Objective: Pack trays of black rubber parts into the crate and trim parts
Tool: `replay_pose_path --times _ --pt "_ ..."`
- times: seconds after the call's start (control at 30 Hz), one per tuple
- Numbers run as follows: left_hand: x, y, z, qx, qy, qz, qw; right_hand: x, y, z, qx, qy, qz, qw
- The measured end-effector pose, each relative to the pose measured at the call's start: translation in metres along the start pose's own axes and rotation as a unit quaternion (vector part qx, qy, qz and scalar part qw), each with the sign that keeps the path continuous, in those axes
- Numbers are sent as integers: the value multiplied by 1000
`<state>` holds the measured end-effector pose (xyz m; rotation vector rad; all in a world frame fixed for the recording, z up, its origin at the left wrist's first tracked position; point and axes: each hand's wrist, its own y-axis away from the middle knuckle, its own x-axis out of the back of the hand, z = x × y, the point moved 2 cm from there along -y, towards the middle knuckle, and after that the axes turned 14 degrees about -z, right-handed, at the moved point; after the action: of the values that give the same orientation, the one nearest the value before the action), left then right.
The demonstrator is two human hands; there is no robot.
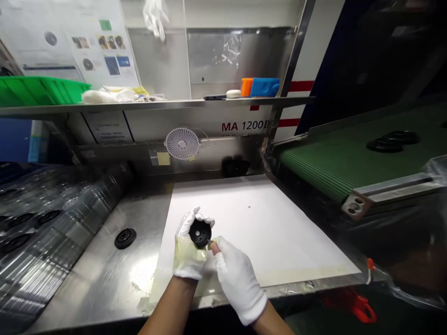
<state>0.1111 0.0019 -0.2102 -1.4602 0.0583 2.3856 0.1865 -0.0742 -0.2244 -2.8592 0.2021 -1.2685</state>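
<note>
My left hand [188, 249], in a white glove, is wrapped around a small round black plastic part [200, 232] with a hole in its middle, held over a white sheet [265, 223]. My right hand [234, 274], also gloved in white, pinches at the lower right edge of that part with its fingertips together. A second round black part [125, 238] lies on the steel bench [104, 274] to the left of my hands.
Clear plastic trays with black parts [31, 223] lie at the left. A green conveyor belt [349, 163] with black rings [393, 141] runs at the right. A small white fan [182, 143] stands at the back. The shelf above holds a green bin [38, 90] and blue and orange blocks [260, 87].
</note>
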Motion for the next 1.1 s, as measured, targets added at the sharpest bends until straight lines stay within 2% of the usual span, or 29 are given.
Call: replay_pose_path --times 0.2,0.37,0.47,0.6,0.67,0.77,0.87,1.1 --pt "11 -19 -11 15 4 11 1000 0 -21 11 -32 28 6 999" --pt "17 -26 -19 5 40 30 999 -13 -21 9 -32 62 11 998" --pt "21 -25 -14 -9 27 21 999 -17 -18 7 -24 81 13 996" --pt "22 -15 3 96 -2 -26 995 -15 -14 3 -2 58 15 998" --pt "21 -7 11 114 -6 -42 993 -13 -11 1 6 42 18 999" --pt "17 4 15 81 -14 -41 996 -14 -6 0 -14 67 26 997" --pt "15 12 9 66 -11 -34 997 -18 4 0 -26 96 30 995" --pt "10 22 0 18 36 -48 998 -21 20 -5 -21 78 36 996"
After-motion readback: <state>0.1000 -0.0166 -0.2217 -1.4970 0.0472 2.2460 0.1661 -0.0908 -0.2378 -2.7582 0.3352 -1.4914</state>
